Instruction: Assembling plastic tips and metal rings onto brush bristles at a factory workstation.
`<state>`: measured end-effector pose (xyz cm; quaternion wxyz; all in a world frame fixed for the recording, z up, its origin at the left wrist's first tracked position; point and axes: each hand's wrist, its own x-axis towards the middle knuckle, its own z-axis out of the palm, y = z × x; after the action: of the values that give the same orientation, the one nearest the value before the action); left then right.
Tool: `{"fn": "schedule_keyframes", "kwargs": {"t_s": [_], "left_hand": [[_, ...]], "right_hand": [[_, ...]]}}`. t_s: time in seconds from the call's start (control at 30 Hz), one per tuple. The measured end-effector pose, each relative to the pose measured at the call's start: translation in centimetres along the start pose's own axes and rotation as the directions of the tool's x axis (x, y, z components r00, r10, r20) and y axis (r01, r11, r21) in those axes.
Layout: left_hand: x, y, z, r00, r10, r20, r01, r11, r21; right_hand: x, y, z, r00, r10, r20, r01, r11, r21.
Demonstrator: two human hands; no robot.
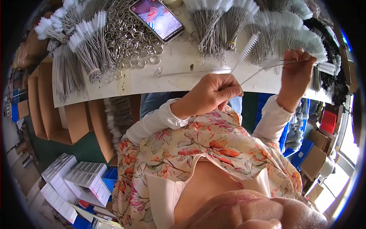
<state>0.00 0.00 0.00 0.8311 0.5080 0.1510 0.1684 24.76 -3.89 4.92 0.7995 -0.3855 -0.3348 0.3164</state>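
My left hand (213, 93) is closed over the near edge of the table, thumb and fingers gripping thin wire tube brushes. From its grip a brush with white bristles (249, 47) slants up to the right. Other thin wires (190, 72) run left across the tabletop to a metal ring (158, 71); how they join it is too small to tell. Higher up at the right, my right hand (297, 72) pinches a thin wire (267, 68) that stretches back to the left hand. Fingers hide the wire ends in both grips.
A heap of metal rings (127, 34) lies beside a lit phone (157, 19). Bundles of white-bristled brushes (87, 49) stand left, with more bundles (213, 23) at the far right. Black brushes (329, 57) crowd the right edge. Cardboard boxes (61, 110) and white crates (87, 181) stand below left.
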Motion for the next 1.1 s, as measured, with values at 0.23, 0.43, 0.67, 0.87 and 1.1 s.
{"fn": "schedule_keyframes", "kwargs": {"t_s": [0.23,0.43,0.67,0.87,1.1], "left_hand": [[0.1,0.4,0.5,0.992,0.048,0.119,-0.059,0.994,0.095],[-1.2,0.2,-0.1,0.996,0.093,0.009,-0.093,0.994,0.052],[1.7,-0.3,1.2,0.847,0.458,-0.271,-0.406,0.885,0.228],[1.6,-0.8,0.2,0.868,0.461,-0.188,-0.372,0.851,0.371],[-0.6,-0.7,-2.1,0.962,0.162,-0.218,-0.167,0.986,-0.005]], "right_hand": [[4.1,-1.7,-2.8,0.901,0.304,0.309,-0.431,0.705,0.563],[8.1,-4.5,-8.8,0.985,-0.08,-0.155,0.115,0.966,0.232],[-4.2,2.8,5.9,0.948,0.094,0.304,0.173,0.65,-0.74],[1.3,-0.6,-2.6,0.988,0.132,-0.075,-0.133,0.516,-0.846],[13.4,-6.8,-22.8,0.994,0.048,0.095,0.107,-0.446,-0.889]]}}
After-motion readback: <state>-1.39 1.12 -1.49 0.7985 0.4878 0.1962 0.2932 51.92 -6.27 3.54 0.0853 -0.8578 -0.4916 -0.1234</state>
